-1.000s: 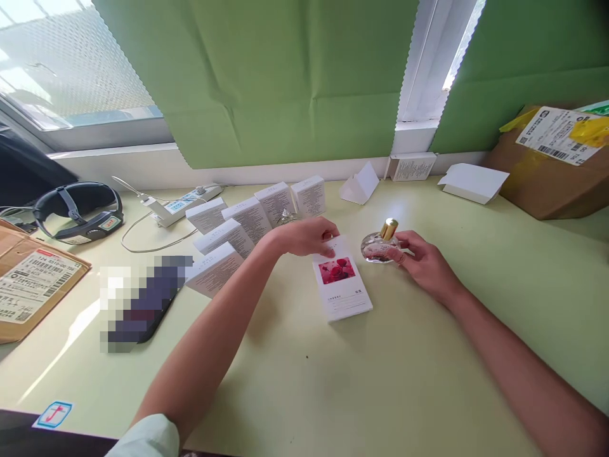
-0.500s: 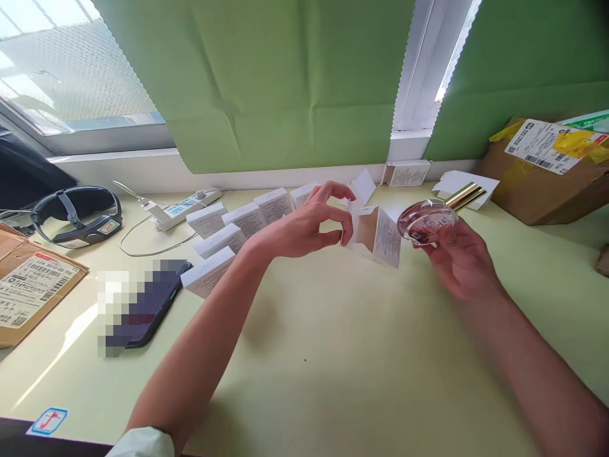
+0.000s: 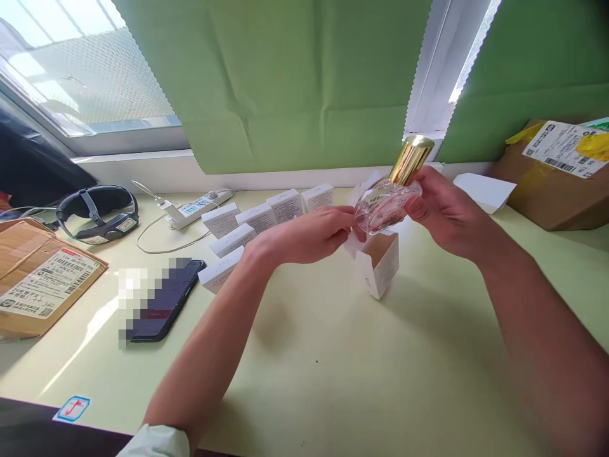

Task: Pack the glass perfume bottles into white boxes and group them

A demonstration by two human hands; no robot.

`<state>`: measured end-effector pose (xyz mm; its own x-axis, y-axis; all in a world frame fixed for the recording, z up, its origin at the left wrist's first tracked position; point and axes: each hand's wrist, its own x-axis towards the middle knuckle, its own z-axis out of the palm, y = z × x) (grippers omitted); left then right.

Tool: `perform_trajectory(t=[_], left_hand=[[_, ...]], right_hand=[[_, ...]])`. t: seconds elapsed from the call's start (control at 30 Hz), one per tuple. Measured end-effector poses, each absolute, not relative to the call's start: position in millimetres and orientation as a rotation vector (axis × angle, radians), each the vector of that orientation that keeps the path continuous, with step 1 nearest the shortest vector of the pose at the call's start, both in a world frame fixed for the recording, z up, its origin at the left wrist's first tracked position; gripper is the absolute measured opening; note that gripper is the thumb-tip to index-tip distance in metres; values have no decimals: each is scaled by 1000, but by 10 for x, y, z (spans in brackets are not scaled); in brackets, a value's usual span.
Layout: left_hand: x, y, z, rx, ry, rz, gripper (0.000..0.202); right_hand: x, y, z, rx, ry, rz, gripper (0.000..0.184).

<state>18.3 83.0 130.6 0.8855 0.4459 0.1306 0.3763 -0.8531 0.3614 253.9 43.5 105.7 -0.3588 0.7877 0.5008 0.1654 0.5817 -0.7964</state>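
Observation:
My right hand (image 3: 447, 212) grips a clear round perfume bottle (image 3: 383, 203) with a gold cap (image 3: 412, 158), held in the air and tilted, cap up to the right. Just below the bottle hangs a small white carton (image 3: 380, 266) with its top open. My left hand (image 3: 309, 235) pinches the carton's open flap at its upper left edge, fingers closed. The bottle's base is right above the carton's mouth.
Several closed white cartons (image 3: 259, 219) lie in a row behind my left arm. A phone (image 3: 164, 298), a power strip (image 3: 193, 209), a black headset (image 3: 98, 212), cardboard parcels (image 3: 40, 276) (image 3: 556, 171) and folded white card (image 3: 485, 190) lie around the pale green table (image 3: 361, 374).
Both hands lifted their items off the table. The carton turned from lying flat to mouth up, and the bottle swung from beside it to just above its opening.

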Motion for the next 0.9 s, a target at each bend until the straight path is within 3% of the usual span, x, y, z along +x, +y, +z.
perform_trajectory(t=[0.27,0.4,0.5,0.7,0.9], left_hand=[[151,873,1340,2626,744,251,39],[123,941,1298,2517,879,118,29],[131,985,1243,2454,870,75,25],[195,1100,1085,2320,889,-41,25],[234,1212,805,2318,858,-265,27]], right_hand=[[2748,409,1110,-846,-1723,772,17],[3194,559,927,-1264,-1612,665,30],[3517,721,604,-1530,-1496,781,38],[3611,883,39,-1407,-1497,867,46],[3474,883,-129,-1374,-1594,953,44]])
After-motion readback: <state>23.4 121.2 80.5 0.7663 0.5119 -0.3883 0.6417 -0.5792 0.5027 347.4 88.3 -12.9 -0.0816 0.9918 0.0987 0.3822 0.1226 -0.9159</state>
